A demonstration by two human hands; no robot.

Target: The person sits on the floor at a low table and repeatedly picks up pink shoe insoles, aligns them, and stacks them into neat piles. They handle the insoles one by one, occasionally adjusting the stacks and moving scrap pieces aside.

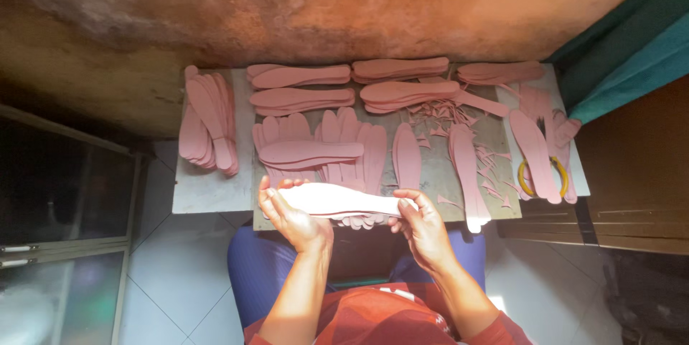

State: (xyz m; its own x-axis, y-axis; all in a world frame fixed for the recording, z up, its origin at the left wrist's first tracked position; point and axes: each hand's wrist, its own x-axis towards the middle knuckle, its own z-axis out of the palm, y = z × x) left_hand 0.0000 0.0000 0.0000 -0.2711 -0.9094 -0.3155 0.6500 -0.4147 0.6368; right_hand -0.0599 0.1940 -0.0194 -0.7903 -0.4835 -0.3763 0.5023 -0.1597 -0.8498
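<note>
Holding a pale pink insole [337,200] level between both hands above the near edge of the low worktable [208,190]

Left hand [291,212] wraps the heel end, fingers curled over its top edge; right hand [423,226] pinches the toe end, thumb on top; the piece hangs just over a fanned pile of insoles [337,145], with more stacks [208,119] to the left and along the far edge; offcut slivers [441,119] litter the middle; a yellow ring [543,178] lies near the right edge under one loose piece; to handle it well, I judge both grips should stay light and even so the thin sheet does not buckle, edges kept square to the pile below
</note>
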